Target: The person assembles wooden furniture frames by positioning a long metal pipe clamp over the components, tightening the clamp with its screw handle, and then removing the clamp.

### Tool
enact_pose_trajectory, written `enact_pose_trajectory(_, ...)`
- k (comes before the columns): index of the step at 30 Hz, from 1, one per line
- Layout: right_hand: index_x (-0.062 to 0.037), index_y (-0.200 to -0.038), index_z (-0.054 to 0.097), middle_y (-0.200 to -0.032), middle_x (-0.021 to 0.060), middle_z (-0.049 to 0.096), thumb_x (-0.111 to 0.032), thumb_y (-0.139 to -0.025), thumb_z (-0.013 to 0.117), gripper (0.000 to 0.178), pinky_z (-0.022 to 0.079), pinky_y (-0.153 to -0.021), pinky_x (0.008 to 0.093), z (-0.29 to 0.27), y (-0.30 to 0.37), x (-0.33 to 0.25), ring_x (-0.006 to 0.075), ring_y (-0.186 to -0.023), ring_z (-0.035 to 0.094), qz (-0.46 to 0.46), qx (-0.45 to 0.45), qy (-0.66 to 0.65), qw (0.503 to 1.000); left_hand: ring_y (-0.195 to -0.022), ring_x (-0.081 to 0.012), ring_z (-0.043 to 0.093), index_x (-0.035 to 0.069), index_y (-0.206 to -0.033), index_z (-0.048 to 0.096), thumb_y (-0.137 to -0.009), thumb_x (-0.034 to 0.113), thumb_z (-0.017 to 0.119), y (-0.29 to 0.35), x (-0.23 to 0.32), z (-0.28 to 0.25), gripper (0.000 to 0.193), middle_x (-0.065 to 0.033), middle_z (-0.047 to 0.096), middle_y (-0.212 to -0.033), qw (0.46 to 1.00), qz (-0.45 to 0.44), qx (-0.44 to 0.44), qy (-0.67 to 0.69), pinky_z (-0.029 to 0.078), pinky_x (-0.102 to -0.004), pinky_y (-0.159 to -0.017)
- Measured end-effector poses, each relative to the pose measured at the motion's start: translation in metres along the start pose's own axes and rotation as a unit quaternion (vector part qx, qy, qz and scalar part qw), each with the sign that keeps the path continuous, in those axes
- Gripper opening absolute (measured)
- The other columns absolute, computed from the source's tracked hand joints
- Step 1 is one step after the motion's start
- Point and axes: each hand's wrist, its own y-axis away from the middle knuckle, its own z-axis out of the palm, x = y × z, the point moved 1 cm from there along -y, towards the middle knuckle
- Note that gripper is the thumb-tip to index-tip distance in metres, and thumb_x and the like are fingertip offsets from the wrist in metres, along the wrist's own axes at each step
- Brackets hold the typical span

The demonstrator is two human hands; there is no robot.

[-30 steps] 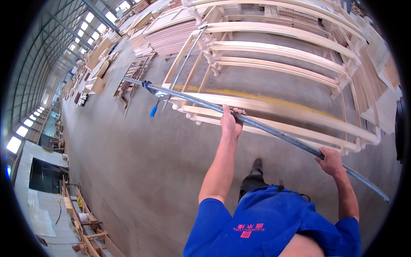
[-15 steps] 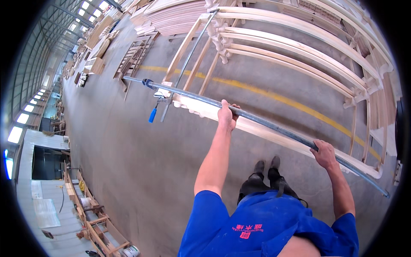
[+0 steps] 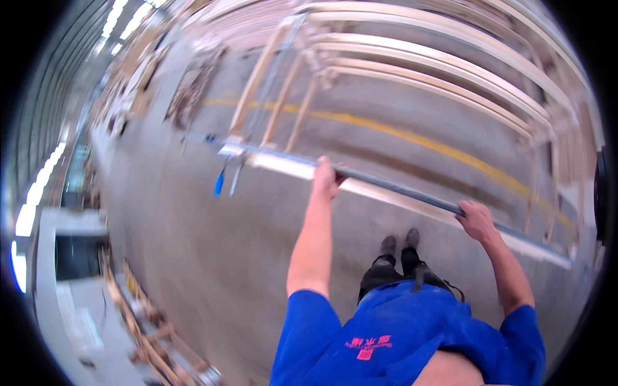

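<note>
A long grey metal pipe clamp (image 3: 405, 190) spans the front of a pale wooden frame (image 3: 412, 80), running along its near rail. My left hand (image 3: 326, 177) is wrapped round the pipe near its middle. Farther right, my right hand (image 3: 477, 220) grips the same pipe from above. The pipe's left end is blurred, with a dark collar on it. At the frame's near left corner, a second clamp's blue handle (image 3: 219, 184) hangs down, and its bar (image 3: 267, 83) runs along the frame's left side. Whether the pipe touches the rail I cannot tell.
Stacked boards (image 3: 241, 29) lie beyond the frame, and a slatted wooden piece (image 3: 195, 87) stands at the far left. A yellow line (image 3: 386, 132) crosses the concrete floor under the frame. Timber parts (image 3: 151, 334) lie along the lower left.
Both hands, still on the pipe, have shifted a little left in view. The pipe now lines up closer with the near rail, its left end lower. The view has turned slightly and blurred.
</note>
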Motion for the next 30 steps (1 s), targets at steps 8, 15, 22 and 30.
enact_pose_trajectory(8,-0.0076,-0.09,0.066,-0.096,0.0163,0.071,-0.019,-0.087,0.065,0.012,0.054,-0.08,0.0495,0.033,-0.03,0.024,0.0388,-0.097,0.068,-0.024,-0.054,-0.035,0.998,-0.118,-0.0372,0.061,-0.001,-0.137,0.051,-0.108,0.037,0.045,-0.037,-0.007,-0.051,0.048,-0.0177,0.059,-0.135,0.996,-0.043,-0.053,-0.059,0.056,-0.0507,-0.1)
enact_pose_trajectory(15,-0.0071,-0.089,0.065,-0.09,0.0153,0.07,-0.02,-0.086,0.061,0.013,0.053,-0.078,0.0499,0.052,-0.016,0.027,0.0374,-0.094,0.068,-0.009,0.016,-0.036,0.999,-0.118,-0.0361,0.06,-0.004,-0.136,0.051,-0.106,0.043,0.046,-0.104,-0.002,-0.081,0.057,-0.0193,0.06,-0.133,0.985,-0.038,-0.142,-0.092,0.055,-0.0502,-0.099)
enact_pose_trajectory(22,-0.0086,-0.091,0.066,-0.093,0.014,0.071,-0.021,-0.085,0.062,0.014,0.055,-0.077,0.05,0.051,-0.032,0.015,0.0367,-0.094,0.069,-0.006,0.001,-0.032,0.999,-0.122,-0.0333,0.056,-0.006,-0.139,0.05,-0.094,0.05,0.066,-0.145,0.017,-0.105,0.073,-0.0207,0.06,-0.129,0.975,-0.062,-0.157,-0.147,0.046,-0.043,-0.105)
enact_pose_trajectory(30,-0.0106,-0.092,0.066,-0.093,0.0132,0.072,-0.022,-0.084,0.064,0.014,0.055,-0.077,0.0503,0.063,-0.034,0.023,0.0367,-0.094,0.069,-0.016,0.023,-0.04,0.999,-0.117,-0.0326,0.06,-0.003,-0.131,0.057,-0.101,0.045,0.055,-0.129,0.003,-0.091,0.057,-0.0186,0.064,-0.126,0.979,-0.024,-0.116,-0.166,0.054,-0.0423,-0.096)
